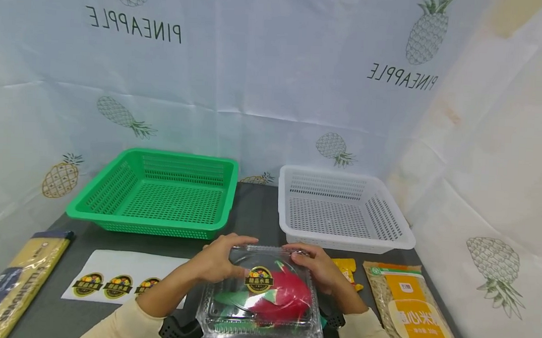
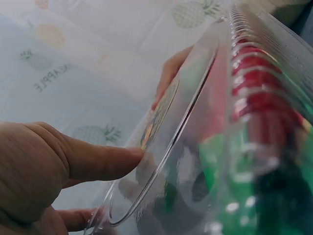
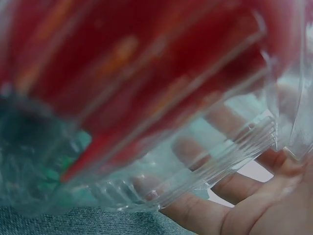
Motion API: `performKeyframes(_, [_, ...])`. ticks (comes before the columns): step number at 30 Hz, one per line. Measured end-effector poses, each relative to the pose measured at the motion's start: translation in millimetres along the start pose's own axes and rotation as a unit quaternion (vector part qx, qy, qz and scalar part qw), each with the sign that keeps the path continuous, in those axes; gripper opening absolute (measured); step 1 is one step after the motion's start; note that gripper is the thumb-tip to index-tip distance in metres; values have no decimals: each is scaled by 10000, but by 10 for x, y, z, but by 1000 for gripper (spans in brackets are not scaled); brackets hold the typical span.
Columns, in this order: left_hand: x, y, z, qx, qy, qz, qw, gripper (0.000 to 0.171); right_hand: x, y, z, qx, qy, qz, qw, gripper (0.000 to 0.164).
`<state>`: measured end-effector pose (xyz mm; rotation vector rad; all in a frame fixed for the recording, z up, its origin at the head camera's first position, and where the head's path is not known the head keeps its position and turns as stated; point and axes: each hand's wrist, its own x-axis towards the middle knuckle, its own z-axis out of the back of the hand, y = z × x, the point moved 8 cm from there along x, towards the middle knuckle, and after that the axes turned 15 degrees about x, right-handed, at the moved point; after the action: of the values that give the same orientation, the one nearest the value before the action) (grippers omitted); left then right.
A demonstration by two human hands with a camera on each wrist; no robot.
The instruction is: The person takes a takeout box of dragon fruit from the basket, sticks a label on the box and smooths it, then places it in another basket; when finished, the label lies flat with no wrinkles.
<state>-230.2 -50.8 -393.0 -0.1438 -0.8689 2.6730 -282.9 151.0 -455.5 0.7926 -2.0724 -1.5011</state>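
Observation:
A clear plastic clamshell box (image 1: 210, 312) lies in front of me, tilted, with a red and green dragon fruit (image 1: 288, 296) visible inside. A round black and gold sticker (image 1: 259, 280) sits on its lid. My left hand (image 1: 219, 260) presses that sticker's edge with a straight thumb (image 2: 105, 161), while its other fingers reach along the far left rim. At the far right corner my right hand (image 1: 318, 269) grips the box, thumb on the lid. The right wrist view shows its fingers (image 3: 195, 213) curved around the ribbed underside.
A sticker sheet (image 1: 126, 263) lies left of the box, beside a long yellow packet (image 1: 21, 279). Behind stand a green basket (image 1: 150, 225) and a white basket (image 1: 345, 243). Right of the hands are a small yellow packet (image 1: 346, 268) and a grain bag (image 1: 410, 311).

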Motion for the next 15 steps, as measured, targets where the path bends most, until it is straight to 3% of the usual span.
performKeyframes(7, [-15,27,-23,-680,-4,-67,9977,67,-32,-9,-9,216,137,-41,9997,37])
performKeyframes(15, [-108,56,154,-1057,-107,-231,9941,66,-10,-3,-7,280,94,-59,9995,36])
